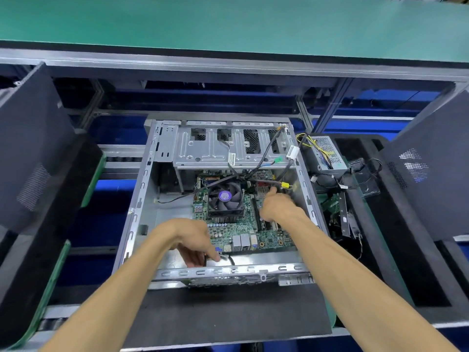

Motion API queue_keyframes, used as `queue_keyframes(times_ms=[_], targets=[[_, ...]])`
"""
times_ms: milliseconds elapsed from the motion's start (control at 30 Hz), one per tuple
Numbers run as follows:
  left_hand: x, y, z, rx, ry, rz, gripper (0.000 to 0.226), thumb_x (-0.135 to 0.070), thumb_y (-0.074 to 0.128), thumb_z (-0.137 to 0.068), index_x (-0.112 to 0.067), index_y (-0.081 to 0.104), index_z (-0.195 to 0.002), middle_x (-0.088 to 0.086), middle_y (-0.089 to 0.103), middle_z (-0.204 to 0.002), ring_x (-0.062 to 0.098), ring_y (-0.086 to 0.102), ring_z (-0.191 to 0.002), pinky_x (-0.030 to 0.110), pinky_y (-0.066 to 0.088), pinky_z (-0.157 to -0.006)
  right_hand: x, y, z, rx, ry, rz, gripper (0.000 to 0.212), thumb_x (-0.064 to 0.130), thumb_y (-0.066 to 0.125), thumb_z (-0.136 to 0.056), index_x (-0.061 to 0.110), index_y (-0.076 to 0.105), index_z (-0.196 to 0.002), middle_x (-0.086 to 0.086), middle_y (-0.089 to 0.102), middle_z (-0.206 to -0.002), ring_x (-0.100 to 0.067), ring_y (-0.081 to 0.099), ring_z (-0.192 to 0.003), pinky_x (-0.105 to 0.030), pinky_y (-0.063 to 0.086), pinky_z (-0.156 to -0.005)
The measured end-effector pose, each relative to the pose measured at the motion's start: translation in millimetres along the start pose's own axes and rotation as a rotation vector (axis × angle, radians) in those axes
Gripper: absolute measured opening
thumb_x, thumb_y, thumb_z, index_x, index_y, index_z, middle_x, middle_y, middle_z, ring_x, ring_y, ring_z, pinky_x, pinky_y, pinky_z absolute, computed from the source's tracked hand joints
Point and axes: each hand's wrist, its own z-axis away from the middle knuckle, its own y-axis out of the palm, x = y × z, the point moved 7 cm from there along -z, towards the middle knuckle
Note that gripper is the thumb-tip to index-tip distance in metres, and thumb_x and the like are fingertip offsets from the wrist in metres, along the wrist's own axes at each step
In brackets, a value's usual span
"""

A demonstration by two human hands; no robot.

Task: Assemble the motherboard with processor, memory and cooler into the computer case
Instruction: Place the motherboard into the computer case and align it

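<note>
left hand (189, 240) down at the near left corner of the green motherboard (238, 224), fingers curled and pinching a thin black cable (229, 259) beside the silver rear ports. right hand (275, 205) over the board's right side, forefinger stretched toward a yellow connector (285, 184) on the loose cables, other fingers loosely bent with nothing plainly in them; grasping or not, cannot tell. motherboard lying flat inside the open grey metal computer case (142, 199), black fan cooler (225, 196) with purple hub sticker mounted near its middle. silver drive cage (203, 148) at the case's far end. grey perforated power supply (326, 153) outside to the right, on black foam.
</note>
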Motion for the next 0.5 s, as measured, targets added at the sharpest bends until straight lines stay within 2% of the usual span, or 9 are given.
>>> queue_keyframes(times_ms=[67, 167, 233, 300, 367, 433, 500], targets=[[2, 1, 0, -0.004, 0.010, 0.035, 0.025, -0.014, 0.077, -0.084, -0.008, 0.058, -0.069, 0.011, 0.070, -0.073, 0.021, 0.066, -0.068, 0.028, 0.060, -0.066, 0, -1, 1, -0.003, -0.007, -0.008, 0.088, 0.007, 0.049, -0.091, -0.003, -0.009, -0.156, -0.027, 0.045, -0.145, -0.040, 0.054, -0.124, -0.046, 0.050, -0.101], [7, 2, 0, 0.000, 0.026, -0.030, 0.037, -0.006, 0.074, -0.084, -0.016, 0.048, -0.060, -0.004, 0.057, -0.052, 0.010, 0.058, -0.055, 0.018, 0.049, -0.053, 1, -1, 0, -0.002, -0.010, -0.015, 0.088, 0.007, 0.048, -0.090, -0.003, -0.009, -0.156, -0.027, 0.046, -0.144, -0.039, 0.055, -0.121, -0.047, 0.050, -0.101], [7, 3, 2, -0.006, 0.044, -0.079, 0.041, -0.002, 0.071, -0.084, -0.018, 0.042, -0.059, -0.007, 0.049, -0.051, 0.008, 0.052, -0.052, 0.017, 0.047, -0.053, 1, -1, 1, 0.001, -0.010, -0.019, 0.089, 0.007, 0.048, -0.090, -0.003, -0.010, -0.156, -0.027, 0.046, -0.145, -0.040, 0.055, -0.122, -0.047, 0.049, -0.102], [9, 2, 4, -0.012, 0.073, -0.096, 0.033, -0.001, 0.070, -0.083, -0.017, 0.050, -0.063, -0.005, 0.052, -0.056, 0.012, 0.055, -0.061, 0.023, 0.055, -0.067, 1, -2, 2, 0.009, -0.002, -0.026, 0.088, 0.008, 0.048, -0.091, -0.003, -0.012, -0.155, -0.027, 0.043, -0.147, -0.041, 0.053, -0.125, -0.046, 0.049, -0.101], [10, 2, 8, 0.009, 0.098, -0.069, 0.016, -0.006, 0.071, -0.084, -0.016, 0.063, -0.075, -0.004, 0.063, -0.070, 0.014, 0.060, -0.075, 0.030, 0.055, -0.083, 0, -5, 4, 0.004, 0.006, -0.054, 0.088, 0.008, 0.048, -0.092, -0.003, -0.012, -0.155, -0.027, 0.042, -0.149, -0.041, 0.052, -0.127, -0.046, 0.049, -0.102], [12, 4, 11, 0.035, 0.099, -0.049, 0.008, -0.012, 0.070, -0.087, -0.016, 0.068, -0.093, 0.000, 0.068, -0.091, 0.013, 0.063, -0.083, 0.027, 0.051, -0.084, -2, -8, 6, -0.019, 0.004, -0.094, 0.087, 0.010, 0.050, -0.091, -0.004, -0.008, -0.156, -0.025, 0.044, -0.146, -0.039, 0.053, -0.126, -0.046, 0.050, -0.102], [11, 7, 9, 0.037, 0.091, -0.012, 0.017, -0.011, 0.067, -0.089, -0.012, 0.067, -0.106, 0.002, 0.067, -0.098, 0.009, 0.062, -0.080, 0.022, 0.052, -0.079, -5, -14, 10, -0.070, 0.007, -0.140, 0.085, 0.016, 0.055, -0.092, -0.004, 0.001, -0.156, -0.021, 0.049, -0.142, -0.036, 0.057, -0.122, -0.042, 0.053, -0.096]])
